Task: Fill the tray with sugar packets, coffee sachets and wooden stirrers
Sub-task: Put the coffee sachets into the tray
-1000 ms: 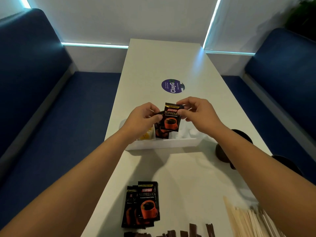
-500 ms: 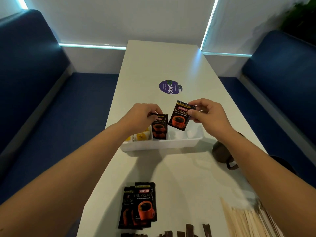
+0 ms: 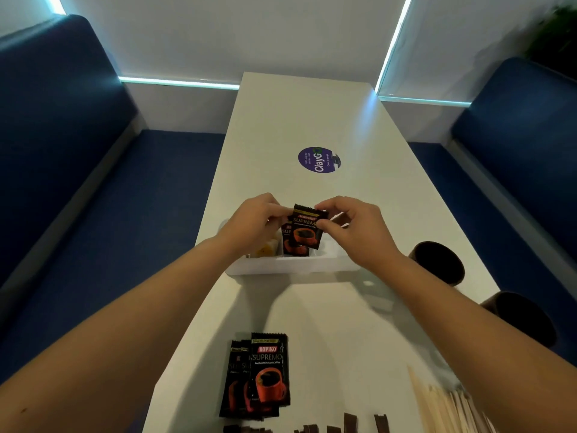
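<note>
Kopiko sachet (image 3: 306, 228) is getting pinched by both right hand (image 3: 352, 232) and left hand (image 3: 254, 223) above the white tray (image 3: 293, 264), probably lining it up behind the sachets already standing there.

We find the tray (image 3: 293, 266) mid-tabletop (image 3: 327, 323), one sachet (image 3: 307, 228) held above it. A sachet stack (image 3: 259, 376) lies at the near edge, stirrers (image 3: 449, 407) to its right, two cups (image 3: 438, 265) right of the tray.

Dim booth, glowing wall strips (image 3: 178, 82), wide-angle edge distortion.
</note>
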Motion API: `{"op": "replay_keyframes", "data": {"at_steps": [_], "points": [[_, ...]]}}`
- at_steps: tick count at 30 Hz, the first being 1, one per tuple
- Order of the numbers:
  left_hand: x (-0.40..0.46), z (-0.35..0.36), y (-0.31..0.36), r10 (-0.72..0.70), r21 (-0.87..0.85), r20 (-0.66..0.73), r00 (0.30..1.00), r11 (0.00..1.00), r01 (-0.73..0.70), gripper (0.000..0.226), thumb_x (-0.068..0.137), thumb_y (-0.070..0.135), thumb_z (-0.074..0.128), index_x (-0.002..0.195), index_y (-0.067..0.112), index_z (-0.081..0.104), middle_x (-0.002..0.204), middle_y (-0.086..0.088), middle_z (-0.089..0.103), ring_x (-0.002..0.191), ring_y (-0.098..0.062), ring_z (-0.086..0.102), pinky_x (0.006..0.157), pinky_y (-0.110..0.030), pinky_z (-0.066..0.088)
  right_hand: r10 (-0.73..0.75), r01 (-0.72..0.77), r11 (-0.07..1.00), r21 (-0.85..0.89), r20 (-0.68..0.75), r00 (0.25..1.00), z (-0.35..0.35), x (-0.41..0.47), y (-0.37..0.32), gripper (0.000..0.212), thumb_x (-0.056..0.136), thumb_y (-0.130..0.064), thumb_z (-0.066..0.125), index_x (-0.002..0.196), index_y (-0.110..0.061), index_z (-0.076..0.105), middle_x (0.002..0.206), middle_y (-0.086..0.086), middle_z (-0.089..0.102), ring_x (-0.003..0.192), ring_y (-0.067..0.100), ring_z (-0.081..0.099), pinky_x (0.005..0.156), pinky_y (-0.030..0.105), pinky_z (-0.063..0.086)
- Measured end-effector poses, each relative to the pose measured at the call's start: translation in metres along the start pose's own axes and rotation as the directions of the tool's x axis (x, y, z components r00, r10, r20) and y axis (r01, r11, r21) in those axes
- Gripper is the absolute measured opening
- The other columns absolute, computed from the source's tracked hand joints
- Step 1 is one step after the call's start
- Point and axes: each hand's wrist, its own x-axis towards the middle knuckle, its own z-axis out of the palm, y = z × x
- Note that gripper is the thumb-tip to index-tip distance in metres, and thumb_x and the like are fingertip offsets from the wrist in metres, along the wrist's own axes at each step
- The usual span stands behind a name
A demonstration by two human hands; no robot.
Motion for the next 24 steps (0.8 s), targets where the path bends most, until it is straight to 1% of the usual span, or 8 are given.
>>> {"op": "replay_keyframes", "data": {"at_steps": [3, 6, 10, 14, 17, 20, 22, 24], "points": [[0.001, -0.005, -0.001, -0.093, -0.122, -0.031, 0.995, 0.989, 0.089, 0.017, 0.092, 0.015, 0.064, 0.105, 0.017, 0.073, 0.086, 0.007, 0.064, 0.081, -0.012, 0.061, 0.072, -0.022, 0.048, -0.027, 0.029, 0.999, -0.037, 0.036, 0.999, 0.007, 0.004, -0.002, 0.020, 0.085, -0.011, 0.069, 0.102, -0.021, 0.071, 0.081, -0.013, 0.063, 0.068, 0.008, 0.062, 0.071, 0.022, 0.051], [0.001, -0.007, -0.001, -0.179, -0.238, -0.023, 0.984, 0.956, 0.168, 0.012, 0.089, 0.016, 0.068, 0.100, 0.020, 0.073, 0.084, 0.012, 0.067, 0.080, -0.004, 0.064, 0.069, -0.014, 0.048, -0.047, 0.055, 0.994, -0.096, 0.083, 0.995, 0.012, 0.005, 0.000, 0.022, 0.086, -0.010, 0.067, 0.105, -0.021, 0.070, 0.081, -0.016, 0.060, 0.069, 0.007, 0.061, 0.074, 0.026, 0.051], [0.005, -0.008, -0.002, -0.216, -0.293, 0.021, 0.976, 0.932, 0.212, 0.013, 0.090, 0.016, 0.067, 0.100, 0.019, 0.074, 0.089, 0.008, 0.069, 0.084, -0.009, 0.066, 0.070, -0.014, 0.050, -0.109, 0.149, 0.952, -0.266, 0.159, 0.981, 0.018, 0.006, 0.009, 0.026, 0.086, -0.016, 0.067, 0.111, -0.023, 0.068, 0.094, -0.008, 0.068, 0.079, 0.013, 0.062, 0.076, 0.033, 0.052], [0.007, -0.008, -0.001, -0.186, -0.255, 0.051, 0.981, 0.948, 0.193, 0.015, 0.093, 0.017, 0.063, 0.104, 0.018, 0.073, 0.098, 0.003, 0.069, 0.092, -0.013, 0.063, 0.080, -0.024, 0.052, -0.157, 0.224, 0.892, -0.394, 0.197, 0.968, 0.021, 0.012, 0.012, 0.025, 0.086, -0.023, 0.068, 0.111, -0.022, 0.068, 0.100, -0.004, 0.064, 0.093, 0.015, 0.057, 0.074, 0.034, 0.049], [0.006, -0.005, -0.002, -0.160, -0.203, 0.033, 0.987, 0.965, 0.164, 0.018, 0.095, 0.016, 0.059, 0.107, 0.019, 0.073, 0.102, 0.001, 0.066, 0.095, -0.015, 0.059, 0.083, -0.026, 0.048, -0.162, 0.225, 0.887, -0.404, 0.182, 0.970, 0.022, 0.015, 0.013, 0.021, 0.084, -0.023, 0.071, 0.105, -0.021, 0.069, 0.096, -0.004, 0.062, 0.090, 0.016, 0.058, 0.072, 0.035, 0.050], [0.005, -0.003, 0.000, -0.139, -0.150, 0.000, 0.990, 0.979, 0.138, 0.020, 0.096, 0.015, 0.057, 0.108, 0.018, 0.073, 0.098, 0.000, 0.063, 0.092, -0.016, 0.057, 0.081, -0.028, 0.047, -0.181, 0.237, 0.864, -0.444, 0.167, 0.969, 0.023, 0.016, 0.014, 0.018, 0.085, -0.024, 0.069, 0.102, -0.022, 0.067, 0.094, -0.006, 0.063, 0.091, 0.016, 0.059, 0.070, 0.037, 0.051], [0.004, -0.003, 0.002, -0.135, -0.123, -0.026, 0.991, 0.984, 0.130, 0.021, 0.096, 0.014, 0.056, 0.109, 0.016, 0.073, 0.098, -0.002, 0.064, 0.092, -0.018, 0.057, 0.082, -0.030, 0.048, -0.184, 0.229, 0.868, -0.441, 0.141, 0.973, 0.025, 0.015, 0.015, 0.024, 0.085, -0.025, 0.069, 0.108, -0.024, 0.064, 0.098, -0.007, 0.063, 0.094, 0.014, 0.057, 0.071, 0.036, 0.051], [0.003, -0.001, 0.004, -0.146, -0.116, -0.047, 0.988, 0.983, 0.140, 0.022, 0.096, 0.014, 0.056, 0.110, 0.015, 0.072, 0.100, -0.004, 0.064, 0.092, -0.018, 0.057, 0.082, -0.028, 0.046, -0.157, 0.194, 0.885, -0.423, 0.121, 0.980, 0.027, 0.014, 0.015, 0.038, 0.085, -0.025, 0.069, 0.122, -0.025, 0.058, 0.105, -0.007, 0.060, 0.099, 0.012, 0.055, 0.073, 0.033, 0.050]]}}
